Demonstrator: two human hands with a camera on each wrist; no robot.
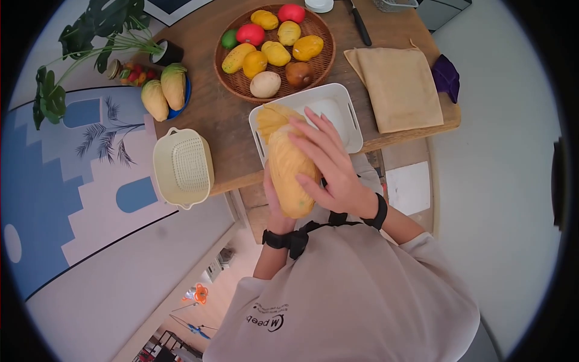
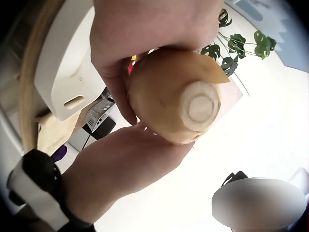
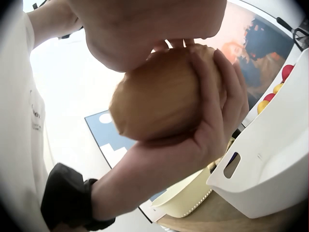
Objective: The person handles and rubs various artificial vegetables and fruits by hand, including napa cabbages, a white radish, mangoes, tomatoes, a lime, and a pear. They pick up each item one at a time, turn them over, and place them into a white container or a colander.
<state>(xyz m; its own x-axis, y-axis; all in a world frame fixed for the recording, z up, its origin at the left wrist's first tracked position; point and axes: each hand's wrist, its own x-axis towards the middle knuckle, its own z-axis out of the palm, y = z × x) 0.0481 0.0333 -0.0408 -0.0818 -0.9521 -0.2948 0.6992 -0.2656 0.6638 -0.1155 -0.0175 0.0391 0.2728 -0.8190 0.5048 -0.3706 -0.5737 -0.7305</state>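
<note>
A large ear of corn in yellowish husk is held in front of the chest, with its pale round cut stem showing in the left wrist view. My left hand grips it from beneath and the side, fingers curled round the husk. On its upper side lies my right hand, fingers nearly straight and spread, fingertips and thumb touching the husk. A loose yellow husk leaf shows at the far end, over the white basket.
Beyond the white basket stands a wicker tray of several fruits. A cream colander is on the left, near two more ears of corn on a blue plate. To the right are a folded tan cloth and a knife.
</note>
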